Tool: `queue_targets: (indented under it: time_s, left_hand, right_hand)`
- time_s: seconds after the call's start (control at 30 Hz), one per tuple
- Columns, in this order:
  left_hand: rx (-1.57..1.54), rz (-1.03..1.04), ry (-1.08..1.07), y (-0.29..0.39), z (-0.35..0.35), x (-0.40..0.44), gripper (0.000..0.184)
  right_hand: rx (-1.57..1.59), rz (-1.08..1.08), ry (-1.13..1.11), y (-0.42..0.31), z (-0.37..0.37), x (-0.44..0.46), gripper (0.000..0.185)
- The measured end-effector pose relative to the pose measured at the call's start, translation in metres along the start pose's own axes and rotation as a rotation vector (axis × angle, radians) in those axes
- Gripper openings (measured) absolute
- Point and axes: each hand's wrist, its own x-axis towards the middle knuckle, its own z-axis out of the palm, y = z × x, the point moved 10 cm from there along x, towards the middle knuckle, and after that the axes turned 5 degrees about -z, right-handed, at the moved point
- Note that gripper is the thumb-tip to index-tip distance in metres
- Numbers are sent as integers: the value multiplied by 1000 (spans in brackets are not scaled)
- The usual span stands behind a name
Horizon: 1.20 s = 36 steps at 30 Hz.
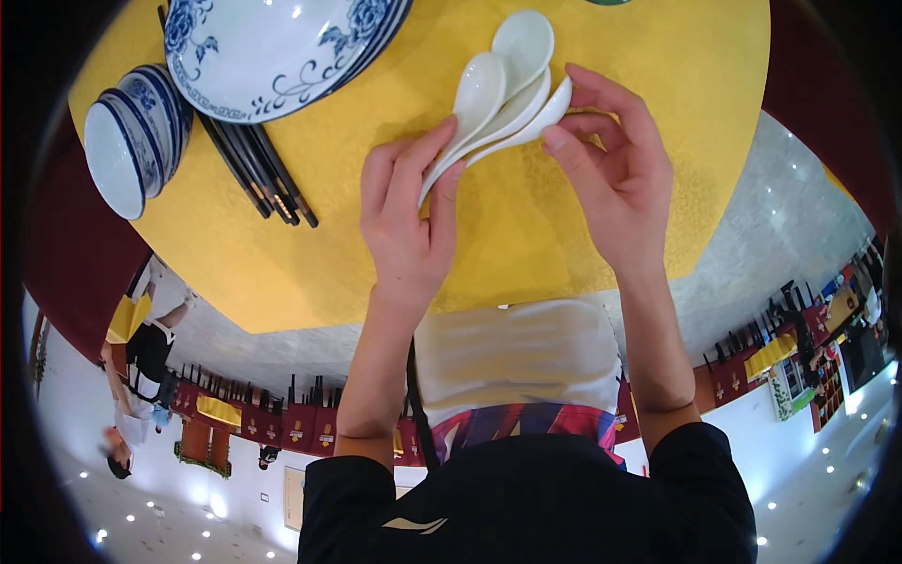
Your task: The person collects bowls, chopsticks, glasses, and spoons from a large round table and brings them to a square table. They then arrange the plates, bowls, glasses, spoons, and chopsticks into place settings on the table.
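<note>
Over the yellow table (329, 273), in from its near edge, the left hand (409, 211) pinches the white spoons (526, 100) by their bunched handles, best kept snug, while the loosely curled right hand (620, 179) grips the outermost spoon (545, 119) between thumb and fingertips.

The spoons (521, 103) look like white ceramic, smooth and glossy, with bright highlights in their hollows. The plates (272, 56) and bowls (141, 132) look like porcelain – slick glaze over blue patterning. The chopsticks (269, 174) are dark and smooth; whether wood or plastic, I cannot tell. The tablecloth (507, 244) is yellow cloth, faintly figured, with a soft sheen – the shirt (564, 508), matt black cloth. The grey floor (780, 207) looks polished, mirroring lights.
</note>
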Motion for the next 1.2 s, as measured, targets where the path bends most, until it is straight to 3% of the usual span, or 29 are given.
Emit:
queue_targets:
  time_s: [0.43,0.53,0.6,0.8,1.0,1.2]
  left_hand:
    - [70,4,18,8,-2,5,32]
    - [113,10,9,11,3,11,37]
    - [207,145,8,22,5,14,46]
    - [203,148,32,32,7,19,59]
    - [106,132,61,24,6,22,51]
    - [51,56,19,13,2,22,45]
  right_hand:
    - [-26,-48,1,-6,13,10,42]
    - [3,-84,24,-13,18,14,44]
    - [30,-100,41,-17,26,14,45]
    - [84,-127,109,-16,37,11,51]
    - [11,-157,214,-15,35,13,41]
    - [-332,-232,217,-26,25,7,27]
